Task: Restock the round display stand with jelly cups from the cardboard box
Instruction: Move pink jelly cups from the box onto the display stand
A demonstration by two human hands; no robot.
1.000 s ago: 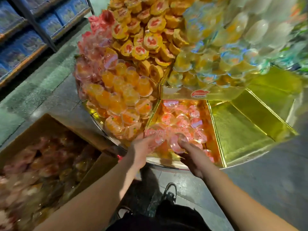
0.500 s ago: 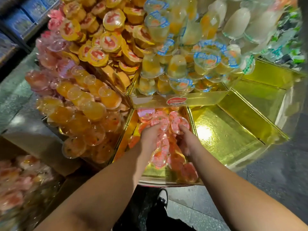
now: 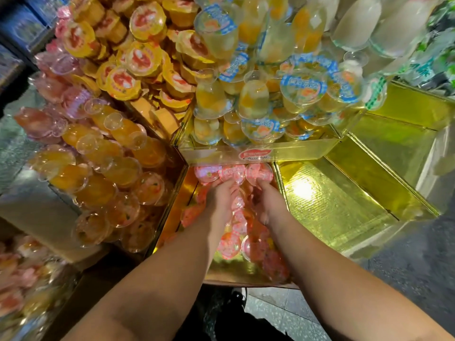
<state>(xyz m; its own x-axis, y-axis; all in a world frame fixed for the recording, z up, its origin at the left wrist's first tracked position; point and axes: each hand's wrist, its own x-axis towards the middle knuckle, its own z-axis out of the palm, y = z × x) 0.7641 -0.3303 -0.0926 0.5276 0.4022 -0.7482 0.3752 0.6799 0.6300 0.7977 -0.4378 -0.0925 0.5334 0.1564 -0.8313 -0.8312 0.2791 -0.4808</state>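
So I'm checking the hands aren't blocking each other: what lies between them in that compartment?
In the head view, pink jelly cups fill the narrow gap between the left hand and right hand.

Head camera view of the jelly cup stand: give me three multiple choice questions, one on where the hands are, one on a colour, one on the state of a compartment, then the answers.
1. Where are both hands?
A. In the compartment of pink cups
B. In the cardboard box
C. On the floor

2. What colour are the lids of the cups at the fingertips?
A. Blue
B. Pink
C. Green

3. What state is the gold compartment right of the hands in?
A. Piled high
B. Covered by a lid
C. Empty

Answers:
1 A: the left hand and right hand reach among the pink cups, while the cardboard box sits apart at lower left.
2 B: their lids read pink.
3 C: the gold compartment shows only its bare shiny floor.
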